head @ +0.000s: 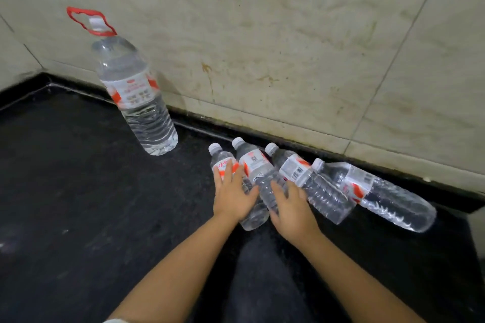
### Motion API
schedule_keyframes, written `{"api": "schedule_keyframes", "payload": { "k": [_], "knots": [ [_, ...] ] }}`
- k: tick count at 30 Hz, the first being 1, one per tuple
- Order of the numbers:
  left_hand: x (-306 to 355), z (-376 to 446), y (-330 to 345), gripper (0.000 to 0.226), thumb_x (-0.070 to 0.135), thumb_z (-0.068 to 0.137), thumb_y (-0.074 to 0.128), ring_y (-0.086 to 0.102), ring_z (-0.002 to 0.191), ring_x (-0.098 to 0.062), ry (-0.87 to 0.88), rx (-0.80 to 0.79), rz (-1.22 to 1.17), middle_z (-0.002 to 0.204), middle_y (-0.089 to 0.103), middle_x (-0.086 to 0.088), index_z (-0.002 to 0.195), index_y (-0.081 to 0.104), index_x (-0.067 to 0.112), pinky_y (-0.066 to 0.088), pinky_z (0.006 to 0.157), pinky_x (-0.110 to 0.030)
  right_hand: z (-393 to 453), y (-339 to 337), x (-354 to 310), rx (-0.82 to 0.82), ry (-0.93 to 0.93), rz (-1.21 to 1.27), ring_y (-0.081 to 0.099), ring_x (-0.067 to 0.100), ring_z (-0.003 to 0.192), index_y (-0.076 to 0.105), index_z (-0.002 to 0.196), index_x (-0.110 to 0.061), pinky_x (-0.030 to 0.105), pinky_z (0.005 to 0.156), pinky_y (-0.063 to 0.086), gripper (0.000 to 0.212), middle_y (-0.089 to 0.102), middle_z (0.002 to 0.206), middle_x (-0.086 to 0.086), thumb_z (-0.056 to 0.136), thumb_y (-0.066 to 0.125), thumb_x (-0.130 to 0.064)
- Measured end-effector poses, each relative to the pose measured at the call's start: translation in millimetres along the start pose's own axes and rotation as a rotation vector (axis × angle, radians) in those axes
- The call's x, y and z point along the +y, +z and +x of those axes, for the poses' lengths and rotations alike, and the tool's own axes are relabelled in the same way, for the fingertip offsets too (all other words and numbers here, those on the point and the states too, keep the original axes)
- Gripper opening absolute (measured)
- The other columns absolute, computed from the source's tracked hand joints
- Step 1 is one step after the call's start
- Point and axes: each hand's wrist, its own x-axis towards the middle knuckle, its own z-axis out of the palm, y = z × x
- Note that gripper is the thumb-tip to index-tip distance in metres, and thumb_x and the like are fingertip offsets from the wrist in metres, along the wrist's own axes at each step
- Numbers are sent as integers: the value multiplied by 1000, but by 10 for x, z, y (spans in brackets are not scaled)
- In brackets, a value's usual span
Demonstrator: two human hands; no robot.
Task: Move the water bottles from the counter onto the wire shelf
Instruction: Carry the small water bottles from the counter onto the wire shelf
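Several small clear water bottles with white caps and red-and-white labels stand in a row on the black counter (pixel 78 204), close to the wall. My left hand (pixel 232 198) wraps round the leftmost small bottle (pixel 223 161), fingers over its label. My right hand (pixel 291 207) grips the lower body of the second small bottle (pixel 253 162), its fingers beside the third bottle (pixel 298 169). The fourth bottle (pixel 380 193) stands untouched at the right. A large water bottle (pixel 133 92) with a red carry handle stands further left. No wire shelf is in view.
A stained beige tiled wall (pixel 288 47) rises right behind the bottles, with a raised black ledge along its foot. The counter's corner lies at the far left. The counter's right edge drops off near the frame's right side.
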Motion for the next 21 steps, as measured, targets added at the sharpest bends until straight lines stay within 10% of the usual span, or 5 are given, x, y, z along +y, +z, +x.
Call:
{"api": "schedule_keyframes", "payload": {
  "k": [4,7,13,18,21],
  "knots": [
    [-44,-106,-32,70,36,90,50,-22,141,-27,28,-61,-20,157,-6,0,146,13,18,-1,116,-37,-193,-24,-127,-44,1,-17,53,43,103,45,132,-1,44,83,50,69,51,118,29,72,72,-20],
    [-130,-261,-62,70,31,90,51,-22,141,-27,99,-118,9,157,-6,0,147,11,18,-2,116,-37,-487,23,-156,-51,95,1,63,34,69,65,108,-1,33,52,54,73,64,86,21,41,87,-23],
    [-440,-895,-267,71,25,91,49,-23,141,-23,253,-302,85,156,-10,5,147,6,19,3,116,-37,-1407,67,-243,-20,182,55,64,32,68,60,104,-9,27,41,50,78,61,85,16,32,87,-20],
    [-808,-1487,-452,95,63,62,23,-29,131,-8,402,-434,148,145,-17,19,147,6,23,14,115,-36,-2046,-38,-535,-113,415,108,42,26,114,42,129,-16,30,79,48,61,39,123,12,74,65,-24],
    [-1020,-1762,-586,100,63,56,16,-28,130,-7,501,-531,200,141,-18,20,146,7,22,14,115,-33,-2283,-101,-724,-179,471,45,41,22,109,37,125,-15,25,71,41,53,36,119,8,78,60,-27]
  ]
}}
